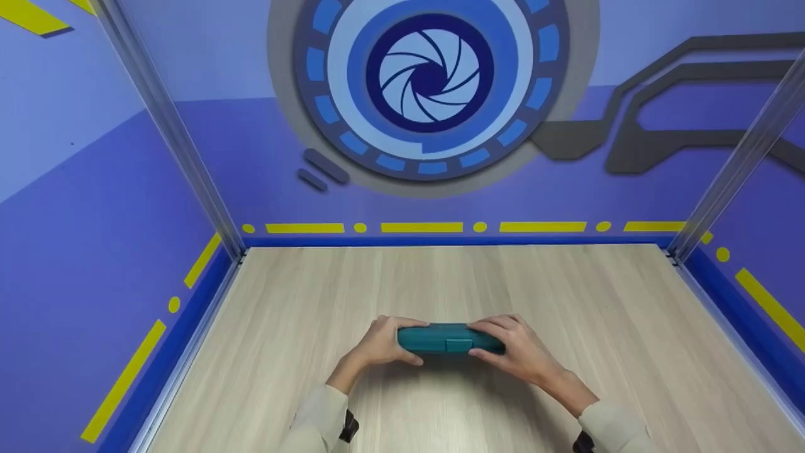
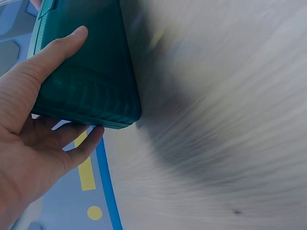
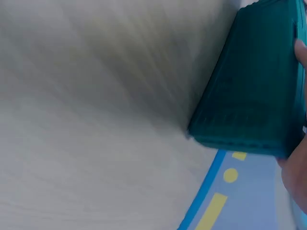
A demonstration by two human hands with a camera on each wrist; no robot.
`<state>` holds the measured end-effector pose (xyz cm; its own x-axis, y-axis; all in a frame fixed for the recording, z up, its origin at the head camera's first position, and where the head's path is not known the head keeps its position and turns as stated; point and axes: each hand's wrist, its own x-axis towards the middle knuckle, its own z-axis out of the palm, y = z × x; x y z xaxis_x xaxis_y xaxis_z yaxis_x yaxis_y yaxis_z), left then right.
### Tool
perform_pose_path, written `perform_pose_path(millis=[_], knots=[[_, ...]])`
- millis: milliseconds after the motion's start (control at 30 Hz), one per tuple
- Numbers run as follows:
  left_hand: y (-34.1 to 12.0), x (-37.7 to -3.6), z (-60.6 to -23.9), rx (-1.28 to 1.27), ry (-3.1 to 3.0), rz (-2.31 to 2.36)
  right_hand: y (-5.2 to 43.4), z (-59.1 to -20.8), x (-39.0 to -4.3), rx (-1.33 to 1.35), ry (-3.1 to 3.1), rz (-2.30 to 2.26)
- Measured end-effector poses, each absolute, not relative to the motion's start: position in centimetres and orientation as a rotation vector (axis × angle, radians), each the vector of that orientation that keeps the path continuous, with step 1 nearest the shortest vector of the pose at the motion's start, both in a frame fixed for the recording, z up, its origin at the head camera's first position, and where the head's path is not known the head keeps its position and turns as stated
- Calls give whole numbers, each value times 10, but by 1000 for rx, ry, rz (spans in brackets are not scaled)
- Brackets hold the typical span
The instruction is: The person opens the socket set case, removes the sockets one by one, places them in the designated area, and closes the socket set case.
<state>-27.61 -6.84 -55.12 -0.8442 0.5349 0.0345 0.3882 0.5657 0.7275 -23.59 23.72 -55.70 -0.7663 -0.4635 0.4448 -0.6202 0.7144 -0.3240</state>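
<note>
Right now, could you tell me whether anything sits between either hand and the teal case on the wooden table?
Nothing visible does. The left hand grips one end of the teal case and the right hand grips the other, fingers curled over the top. Only bare wooden table surrounds them.

A pale wood-grain worktop (image 1: 566, 327) carries a single teal case (image 1: 449, 338), lying lengthwise near its front middle, with its latch facing the near edge.
</note>
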Motion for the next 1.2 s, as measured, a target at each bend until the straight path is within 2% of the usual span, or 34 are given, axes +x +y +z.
perform_pose_path(millis=[267,667,1200], knots=[[-68,-278,-549,731,2565,1182,227,-554,-241,914,-2577,580],[-67,-278,-547,717,2571,1188,224,-556,-243,1022,-2465,214],[-64,-278,-550,698,2593,1203,224,-567,-259,1109,-1872,-180]])
